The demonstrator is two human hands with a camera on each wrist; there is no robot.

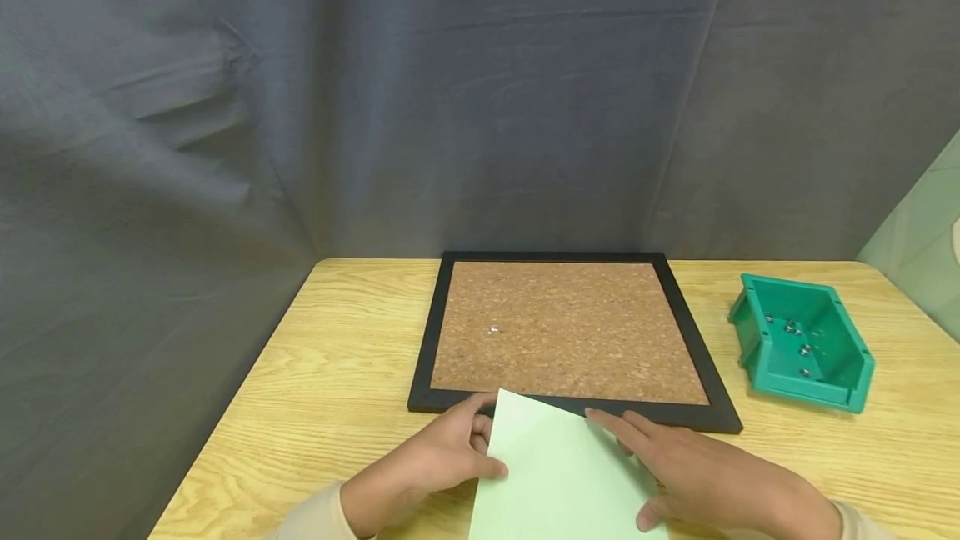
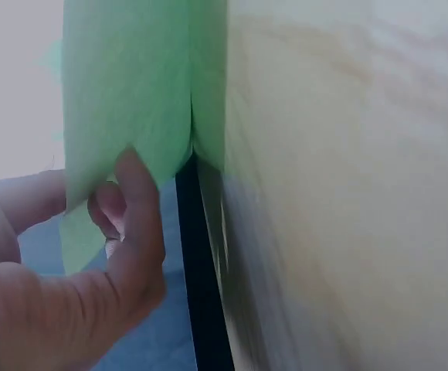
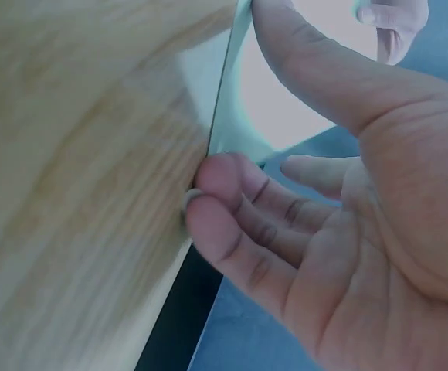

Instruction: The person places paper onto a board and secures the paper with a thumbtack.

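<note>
A pale green sheet of paper [image 1: 558,473] is held between both hands at the near side of a cork board [image 1: 570,332] with a black frame. My left hand [image 1: 442,450] pinches the paper's left edge near its upper corner, thumb on the face and fingers behind. On the other side, my right hand [image 1: 693,473] holds the right edge, its thumb on the paper and its fingers by the upper right corner. The paper's top edge overlaps the board's near frame in the head view. In the right wrist view the fingertips [image 3: 220,178] are right at the paper's corner.
A green plastic bin [image 1: 813,390] with several small shiny pieces [image 1: 805,350] in it stands right of the board. One small bright object [image 1: 492,330] lies on the cork. The wooden table [image 1: 330,340] meets a grey curtain [image 1: 525,107] at the back.
</note>
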